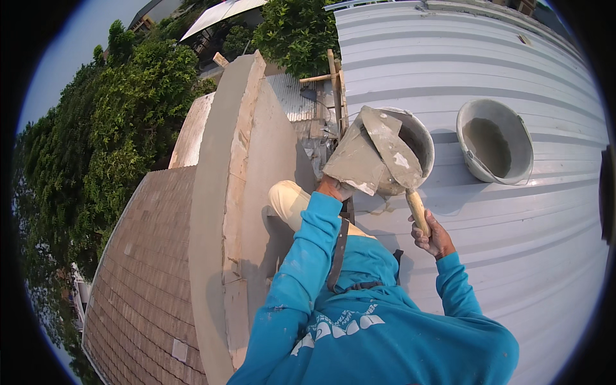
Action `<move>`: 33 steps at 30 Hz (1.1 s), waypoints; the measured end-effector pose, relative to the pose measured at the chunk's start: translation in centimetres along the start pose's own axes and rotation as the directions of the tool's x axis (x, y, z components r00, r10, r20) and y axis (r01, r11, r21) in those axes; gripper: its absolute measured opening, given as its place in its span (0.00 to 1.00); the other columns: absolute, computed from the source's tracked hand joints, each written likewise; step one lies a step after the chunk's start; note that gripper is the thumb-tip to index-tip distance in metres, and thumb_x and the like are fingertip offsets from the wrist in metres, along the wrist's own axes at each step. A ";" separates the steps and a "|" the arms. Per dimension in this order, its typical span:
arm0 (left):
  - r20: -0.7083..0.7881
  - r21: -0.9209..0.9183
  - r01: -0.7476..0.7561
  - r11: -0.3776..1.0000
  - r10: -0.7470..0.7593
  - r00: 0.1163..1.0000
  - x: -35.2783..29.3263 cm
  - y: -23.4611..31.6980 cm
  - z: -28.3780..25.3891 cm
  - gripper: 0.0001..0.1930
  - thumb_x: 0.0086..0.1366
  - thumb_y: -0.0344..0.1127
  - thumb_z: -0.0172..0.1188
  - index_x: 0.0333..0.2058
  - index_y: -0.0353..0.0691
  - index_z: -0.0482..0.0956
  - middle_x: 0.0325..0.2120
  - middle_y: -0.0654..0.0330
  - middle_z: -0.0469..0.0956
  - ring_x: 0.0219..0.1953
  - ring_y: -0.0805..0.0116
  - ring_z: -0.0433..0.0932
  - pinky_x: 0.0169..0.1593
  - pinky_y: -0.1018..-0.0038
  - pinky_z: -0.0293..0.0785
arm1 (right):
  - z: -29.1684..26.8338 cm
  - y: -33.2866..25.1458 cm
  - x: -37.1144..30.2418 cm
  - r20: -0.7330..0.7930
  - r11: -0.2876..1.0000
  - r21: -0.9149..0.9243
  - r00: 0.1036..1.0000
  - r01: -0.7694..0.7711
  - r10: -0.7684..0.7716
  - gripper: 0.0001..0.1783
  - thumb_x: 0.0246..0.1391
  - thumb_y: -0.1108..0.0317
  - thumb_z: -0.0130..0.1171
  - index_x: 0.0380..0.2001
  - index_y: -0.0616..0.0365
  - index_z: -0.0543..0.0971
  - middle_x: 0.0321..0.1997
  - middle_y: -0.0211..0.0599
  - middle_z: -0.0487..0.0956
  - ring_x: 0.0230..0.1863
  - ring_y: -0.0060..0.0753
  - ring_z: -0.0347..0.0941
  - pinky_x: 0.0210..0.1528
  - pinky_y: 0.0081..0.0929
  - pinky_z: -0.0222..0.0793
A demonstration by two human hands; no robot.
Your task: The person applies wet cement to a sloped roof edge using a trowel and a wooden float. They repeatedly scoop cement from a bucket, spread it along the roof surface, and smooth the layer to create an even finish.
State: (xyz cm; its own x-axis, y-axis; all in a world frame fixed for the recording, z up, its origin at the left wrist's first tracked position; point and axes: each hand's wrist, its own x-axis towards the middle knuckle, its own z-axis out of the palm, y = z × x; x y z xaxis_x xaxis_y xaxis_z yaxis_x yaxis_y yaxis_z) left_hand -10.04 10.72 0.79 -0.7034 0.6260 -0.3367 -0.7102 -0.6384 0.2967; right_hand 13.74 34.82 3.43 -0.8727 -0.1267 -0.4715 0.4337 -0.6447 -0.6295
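My right hand (435, 237) is wrapped round the wooden handle of a trowel (398, 154), its metal blade smeared with grey mortar. The blade lies across a flat, mortar-coated board (355, 160), which my left hand (333, 188) grips at its near edge. Whether the blade touches the board or hovers just over it, I cannot tell. Just behind both tools stands a bucket (423, 135), partly hidden by them. Most of my left fingers are out of sight under the board.
A second bucket (523, 144) holding grey mix stands to the right on the ribbed metal roof (539, 250). Left of me rises a plastered wall (215, 212) with a rough edge. Beyond it are a tiled roof (141, 269) and trees (128, 109). Wooden poles (336, 90) stand ahead.
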 end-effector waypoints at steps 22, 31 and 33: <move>0.064 0.130 -0.027 0.991 0.019 0.998 0.4 0.2 2.6 0.22 0.71 0.45 0.48 0.60 0.44 0.68 0.58 0.55 0.71 0.58 0.53 0.72 0.61 0.50 0.69 | 6.4 -8.5 0.7 0.176 0.061 -0.943 0.647 0.328 -0.742 0.20 0.53 0.66 0.60 0.48 0.59 0.72 0.31 0.43 0.76 0.29 0.44 0.75 0.33 0.37 0.69; -0.103 0.254 -0.030 0.967 0.058 0.993 -1.2 1.9 5.3 0.25 0.71 0.51 0.46 0.59 0.43 0.69 0.57 0.53 0.72 0.58 0.50 0.72 0.61 0.45 0.67 | 3.7 -6.2 -0.6 0.090 -0.014 -0.995 0.796 0.102 -0.598 0.17 0.46 0.74 0.58 0.42 0.54 0.69 0.28 0.50 0.75 0.33 0.61 0.74 0.33 0.46 0.67; -0.056 0.205 -0.090 0.975 0.103 0.993 0.8 2.7 4.4 0.24 0.70 0.50 0.46 0.59 0.44 0.70 0.57 0.53 0.73 0.59 0.48 0.70 0.60 0.42 0.66 | 1.7 -6.6 -2.1 0.068 -0.111 -0.994 0.800 0.002 -0.596 0.17 0.45 0.75 0.58 0.40 0.53 0.69 0.28 0.49 0.75 0.33 0.61 0.74 0.33 0.47 0.67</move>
State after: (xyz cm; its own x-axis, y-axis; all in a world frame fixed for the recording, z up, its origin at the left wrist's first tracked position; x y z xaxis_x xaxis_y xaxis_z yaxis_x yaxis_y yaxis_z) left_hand -12.65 11.45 5.30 -0.7703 0.5307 -0.3536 -0.6349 -0.5864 0.5030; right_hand 12.33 38.04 9.66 -0.9721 0.2313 0.0400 0.1727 0.8203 -0.5452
